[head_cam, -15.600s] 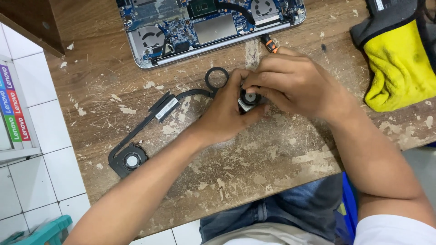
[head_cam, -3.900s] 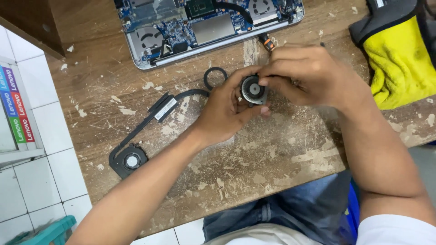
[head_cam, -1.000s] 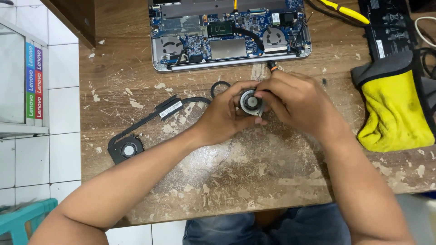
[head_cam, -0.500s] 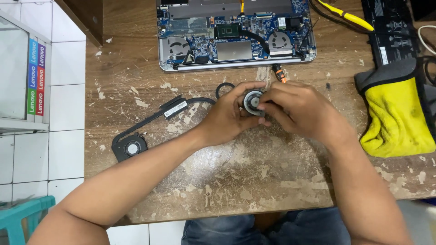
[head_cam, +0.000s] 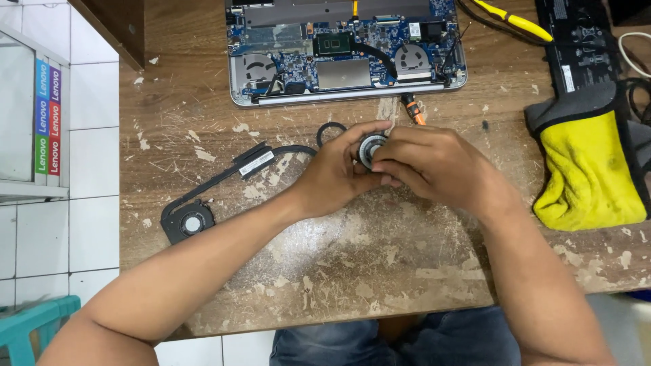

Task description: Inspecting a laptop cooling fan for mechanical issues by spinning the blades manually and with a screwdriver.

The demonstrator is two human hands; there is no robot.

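Observation:
A small round black fan wheel (head_cam: 370, 146) sits between both hands above the worn wooden table (head_cam: 380, 271). My left hand (head_cam: 336, 175) cups it from the left with the fingers curled round its rim. My right hand (head_cam: 424, 165) covers its right side, fingertips pressed on the rim. To the left lies the black fan housing (head_cam: 187, 221) joined to a long black heat pipe (head_cam: 254, 163). A thin black ring (head_cam: 331, 131) lies just beyond my left hand.
An opened laptop (head_cam: 346, 51) with its blue circuit board exposed lies at the table's far edge. An orange-handled tool (head_cam: 412, 110) pokes out behind my right hand. A yellow and grey cloth (head_cam: 588, 173), a black battery pack (head_cam: 576, 47) and yellow-handled pliers (head_cam: 512, 19) are at the right.
The camera view has shifted, so the table and laptop sit lower and more to the right in view. Both hands stay closed round the fan wheel in the same place.

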